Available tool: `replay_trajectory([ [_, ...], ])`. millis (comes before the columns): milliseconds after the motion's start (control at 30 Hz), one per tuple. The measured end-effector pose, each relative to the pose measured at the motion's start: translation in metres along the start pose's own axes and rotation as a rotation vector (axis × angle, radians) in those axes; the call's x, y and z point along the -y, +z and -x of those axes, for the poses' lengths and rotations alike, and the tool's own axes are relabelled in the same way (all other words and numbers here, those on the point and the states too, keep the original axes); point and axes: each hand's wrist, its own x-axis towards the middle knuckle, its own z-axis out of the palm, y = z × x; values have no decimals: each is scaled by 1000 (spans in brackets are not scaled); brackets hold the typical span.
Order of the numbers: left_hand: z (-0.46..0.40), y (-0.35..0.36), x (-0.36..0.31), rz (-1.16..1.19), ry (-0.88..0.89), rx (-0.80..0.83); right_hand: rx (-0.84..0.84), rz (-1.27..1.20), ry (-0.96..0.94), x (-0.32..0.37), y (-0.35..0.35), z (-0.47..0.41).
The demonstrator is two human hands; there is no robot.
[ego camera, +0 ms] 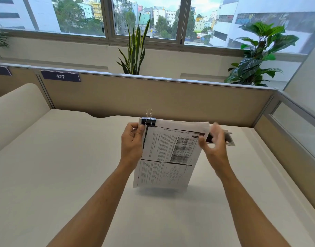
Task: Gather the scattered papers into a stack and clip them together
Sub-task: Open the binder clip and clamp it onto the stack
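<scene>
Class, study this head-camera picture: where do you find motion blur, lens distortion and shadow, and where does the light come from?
Head view: the right hand is smeared by motion blur, while the left hand and binder clip stay sharp; the wide lens bows the partition rail; daylight enters through the windows; the paper stack casts a soft shadow on the desk.

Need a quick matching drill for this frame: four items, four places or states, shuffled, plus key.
1. binder clip
2. left hand
3. right hand
4. cable cutout

A. blurred, open, by the stack's right edge
B. set into the desk behind the right hand
C. on the paper stack's top left corner
D. gripping the stack's left edge under the clip

Pairs: 1-C, 2-D, 3-A, 4-B
</scene>
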Motion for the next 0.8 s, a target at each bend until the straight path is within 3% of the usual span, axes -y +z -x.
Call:
replay_trajectory([
  [100, -1, 0, 2, 54, -30, 5, 249, -175, 190, -48, -6, 20],
  [233, -5, 0, 4, 100, -89, -24, 331, -192, 258, -80, 1, 40],
  [500, -30, -16, 17, 109, -282, 52, 64, -187, 339, -90, 47, 43],
  [667, -41, -37, 50, -58, -417, 191, 41, -175, 385, -94, 83, 23],
  [800, -48, -52, 86, -190, -509, 199, 20, -169, 409, -97, 115, -9],
])
